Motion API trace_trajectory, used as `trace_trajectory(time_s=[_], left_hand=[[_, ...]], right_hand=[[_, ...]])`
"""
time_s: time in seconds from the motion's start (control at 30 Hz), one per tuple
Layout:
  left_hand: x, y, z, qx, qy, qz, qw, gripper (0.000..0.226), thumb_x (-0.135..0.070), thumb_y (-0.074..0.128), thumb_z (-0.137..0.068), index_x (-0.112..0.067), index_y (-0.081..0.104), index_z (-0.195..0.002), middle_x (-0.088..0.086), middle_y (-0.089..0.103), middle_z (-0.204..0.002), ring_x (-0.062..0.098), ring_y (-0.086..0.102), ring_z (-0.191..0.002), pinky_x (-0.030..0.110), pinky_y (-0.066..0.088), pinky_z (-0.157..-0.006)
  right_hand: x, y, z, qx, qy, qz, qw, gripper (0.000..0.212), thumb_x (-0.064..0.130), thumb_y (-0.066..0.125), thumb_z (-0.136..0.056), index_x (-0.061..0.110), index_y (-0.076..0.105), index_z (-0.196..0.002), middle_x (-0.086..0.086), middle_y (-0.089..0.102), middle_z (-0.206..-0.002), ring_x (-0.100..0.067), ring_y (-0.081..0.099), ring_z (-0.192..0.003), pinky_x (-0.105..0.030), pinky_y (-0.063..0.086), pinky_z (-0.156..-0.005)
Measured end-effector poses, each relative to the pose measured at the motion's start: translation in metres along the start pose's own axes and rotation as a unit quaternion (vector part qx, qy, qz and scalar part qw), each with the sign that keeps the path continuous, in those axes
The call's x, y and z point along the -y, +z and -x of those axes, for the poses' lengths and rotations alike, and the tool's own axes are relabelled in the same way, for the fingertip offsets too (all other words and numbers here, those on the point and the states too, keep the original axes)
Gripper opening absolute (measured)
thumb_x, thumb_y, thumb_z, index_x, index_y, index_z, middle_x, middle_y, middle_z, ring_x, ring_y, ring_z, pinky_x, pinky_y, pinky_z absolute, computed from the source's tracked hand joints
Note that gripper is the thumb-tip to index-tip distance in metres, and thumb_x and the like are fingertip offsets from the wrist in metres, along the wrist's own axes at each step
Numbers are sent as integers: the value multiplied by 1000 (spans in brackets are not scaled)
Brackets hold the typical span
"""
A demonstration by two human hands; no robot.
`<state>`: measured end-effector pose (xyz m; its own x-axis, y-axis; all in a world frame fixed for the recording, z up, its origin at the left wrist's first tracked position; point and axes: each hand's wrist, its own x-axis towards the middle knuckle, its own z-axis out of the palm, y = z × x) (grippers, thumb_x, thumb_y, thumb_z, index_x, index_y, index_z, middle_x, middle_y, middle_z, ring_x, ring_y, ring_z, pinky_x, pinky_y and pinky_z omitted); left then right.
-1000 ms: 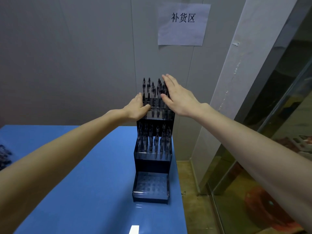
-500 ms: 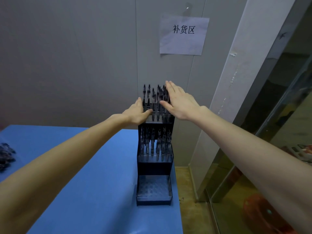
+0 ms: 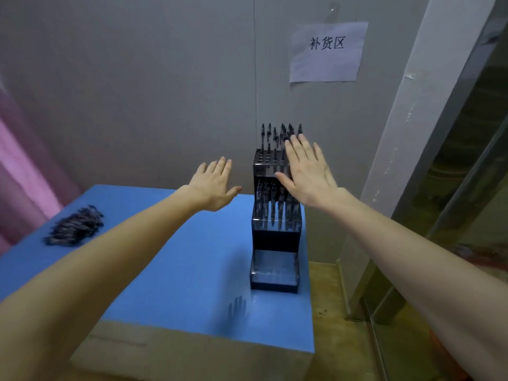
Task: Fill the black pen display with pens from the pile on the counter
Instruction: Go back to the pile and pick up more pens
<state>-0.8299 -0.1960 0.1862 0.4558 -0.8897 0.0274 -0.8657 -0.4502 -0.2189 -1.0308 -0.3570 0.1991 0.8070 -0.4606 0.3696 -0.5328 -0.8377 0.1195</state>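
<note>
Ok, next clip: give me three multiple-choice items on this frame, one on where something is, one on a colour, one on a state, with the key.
1. Where does the pile of pens lie?
A. On the left part of the counter
B. In the display's bottom tier
C. On the floor

2. What colour is the counter top?
A. Blue
B. White
C. Green

3. How is the bottom tier of the black pen display filled?
A. Packed with pens
B. No pens in it
C. Covered by a lid

Key:
1 A, the dark heap sits near the counter's left edge, well apart from the display.
2 A, the surface is plain blue.
3 B, the lowest tray shows only its bare holes, while the two upper tiers hold upright pens. Both the left hand and right hand are flat with straight fingers and carry nothing.
</note>
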Motion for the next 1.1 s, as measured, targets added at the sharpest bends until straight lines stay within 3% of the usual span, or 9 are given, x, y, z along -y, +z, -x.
trace_trajectory(time_s=[0.17, 0.3, 0.63, 0.87, 1.1], left_hand=[[34, 14, 65, 36, -37, -38, 998, 81, -61, 18, -104, -9, -2, -163, 12, -3, -171, 29, 7, -156, 49, 7, -126], [84, 23, 112, 66, -65, -40, 995, 75, -61, 19, -105, -12, 19, -161, 15, 4, -170, 32, 15, -154, 50, 12, -124], [265, 91, 208, 176, -131, -40, 975, 72, -66, 19, -103, -17, 49, -146, 9, 45, -152, 31, 44, -136, 47, 35, -112], [443, 141, 259, 201, -168, 4, 965, 73, -65, 26, -103, -16, 34, -155, 8, 36, -159, 29, 41, -142, 44, 39, -112], [544, 172, 255, 179, -153, 13, 972, 76, -63, 30, -103, -11, 24, -159, 11, 33, -160, 31, 39, -142, 48, 38, -114]], right_hand=[[57, 1, 12, 7, -73, 8, 997, 78, 56, 26, -105, 8, 5, -163, -12, 0, -171, -26, -9, -157, -48, -1, -127], [111, 2, 4, 4, -115, -19, 993, 77, 56, 29, -105, 8, 12, -162, -12, 8, -170, -27, -5, -157, -47, 1, -127], [298, 28, -56, 85, -159, -45, 983, 77, 53, 37, -105, 9, 12, -162, -11, 14, -168, -28, -2, -157, -47, 7, -127], [476, 61, -126, 190, -148, -41, 970, 75, 52, 43, -104, 6, 19, -157, -13, 28, -161, -32, 4, -156, -49, 16, -124], [579, 93, -168, 228, -160, -33, 960, 75, 53, 41, -104, 6, 19, -158, -13, 24, -162, -31, 5, -156, -50, 18, -124]])
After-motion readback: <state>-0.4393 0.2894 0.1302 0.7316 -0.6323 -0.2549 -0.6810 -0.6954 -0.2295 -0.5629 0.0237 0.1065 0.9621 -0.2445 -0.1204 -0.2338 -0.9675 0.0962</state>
